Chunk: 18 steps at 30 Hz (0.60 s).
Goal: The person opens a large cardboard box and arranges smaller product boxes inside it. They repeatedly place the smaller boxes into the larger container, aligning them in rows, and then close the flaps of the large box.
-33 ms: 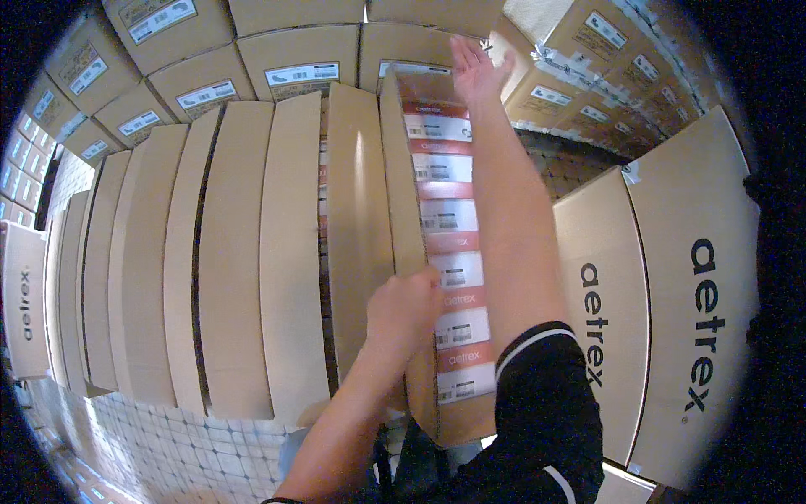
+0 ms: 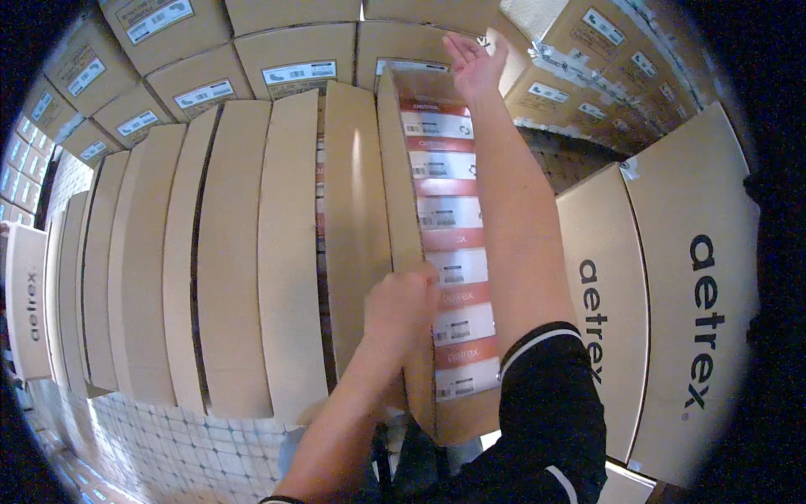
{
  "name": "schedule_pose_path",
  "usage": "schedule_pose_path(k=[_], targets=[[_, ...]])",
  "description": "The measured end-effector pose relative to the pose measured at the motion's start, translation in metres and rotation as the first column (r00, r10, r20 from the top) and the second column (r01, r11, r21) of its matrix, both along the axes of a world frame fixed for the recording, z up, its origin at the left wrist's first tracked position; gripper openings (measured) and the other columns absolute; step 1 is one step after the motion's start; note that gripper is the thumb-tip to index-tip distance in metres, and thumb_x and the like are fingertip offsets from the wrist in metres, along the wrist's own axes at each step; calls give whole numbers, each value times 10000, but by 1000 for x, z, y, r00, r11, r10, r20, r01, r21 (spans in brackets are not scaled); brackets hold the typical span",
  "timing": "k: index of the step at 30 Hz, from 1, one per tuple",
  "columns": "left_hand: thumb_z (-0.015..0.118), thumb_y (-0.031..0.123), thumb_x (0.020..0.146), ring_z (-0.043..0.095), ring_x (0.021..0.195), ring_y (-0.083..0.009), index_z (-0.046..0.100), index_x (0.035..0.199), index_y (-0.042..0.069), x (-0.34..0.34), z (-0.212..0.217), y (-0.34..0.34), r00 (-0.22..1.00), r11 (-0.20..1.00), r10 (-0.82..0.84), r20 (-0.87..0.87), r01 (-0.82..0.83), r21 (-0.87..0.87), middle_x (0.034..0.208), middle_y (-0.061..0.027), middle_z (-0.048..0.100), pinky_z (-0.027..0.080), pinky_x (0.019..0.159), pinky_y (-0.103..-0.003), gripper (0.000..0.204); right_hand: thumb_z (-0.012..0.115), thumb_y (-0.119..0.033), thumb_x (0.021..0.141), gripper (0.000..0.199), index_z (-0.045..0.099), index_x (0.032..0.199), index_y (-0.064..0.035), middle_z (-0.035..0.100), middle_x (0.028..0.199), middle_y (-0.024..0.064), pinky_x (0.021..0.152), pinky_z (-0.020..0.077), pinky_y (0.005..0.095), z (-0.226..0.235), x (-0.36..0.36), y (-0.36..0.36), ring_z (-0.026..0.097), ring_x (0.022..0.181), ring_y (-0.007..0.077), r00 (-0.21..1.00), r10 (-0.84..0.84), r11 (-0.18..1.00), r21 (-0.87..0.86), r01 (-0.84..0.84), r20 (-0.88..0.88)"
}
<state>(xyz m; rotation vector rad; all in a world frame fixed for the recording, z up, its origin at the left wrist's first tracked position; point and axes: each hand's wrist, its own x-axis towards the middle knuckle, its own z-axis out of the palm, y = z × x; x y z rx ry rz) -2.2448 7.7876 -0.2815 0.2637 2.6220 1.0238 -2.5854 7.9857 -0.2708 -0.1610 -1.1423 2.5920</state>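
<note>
"What's just changed?"

"Very little. The right hand (image 2: 477, 67), at upper centre-right, sits slightly further left, and the pale carton (image 2: 25, 336) at the far left edge is a touch further right. The red-and-white boxes (image 2: 449, 212) keep their row, so I judge the work no further along."

"Where are they?"

"In the open carton (image 2: 466, 418), right of centre."

"And the fingers?"

"The right hand's lie close together, thumb apart, holding nothing visible. The left hand (image 2: 401, 309) is curled into a fist at the carton's left flap (image 2: 400, 185); I can't tell whether it pinches the edge."

"Any writing?"

"White lettering on red bands, barcoded white labels, and bold black lettering across the large cartons (image 2: 672, 210) at right."
</note>
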Motion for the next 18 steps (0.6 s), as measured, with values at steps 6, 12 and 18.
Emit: schedule_pose_path(k=[6, 12, 18], targets=[[564, 292, 937, 681, 879, -413, 709, 1070, 137, 2, -8, 4, 997, 1000, 9, -77, -11, -22, 964, -192, 710, 546, 783, -526, 250, 280, -787, 910, 730, 325, 553, -151, 244, 461, -24, 375, 185, 284, 45, 111, -11, 224, 406, 121, 952, 303, 952, -28, -304, -52], [480, 333, 995, 677, 922, -401, 611, 1300, 193, 15, -9, 5, 989, 999, 46, -139, -49, -11, 983, -215, 698, 532, 826, -526, 361, 277, -698, 971, 692, 366, 555, -153, 320, 469, 7, 381, 224, 336, 69, 267, 29, 291, 405, 140, 849, 496, 840, 350, -415, -183], [592, 283, 976, 671, 1044, -331, 596, 1324, 74, 53, 27, 6, 988, 983, 124, -89, -110, 145, 1156, -230, 675, 549, 871, -405, 406, 604, -278, 960, 277, 634, 850, -25, 635, 771, 94, 700, 498, 394, 54, 477, -6, 628, 744, 228, 850, 378, 325, 807, -493, 367]])
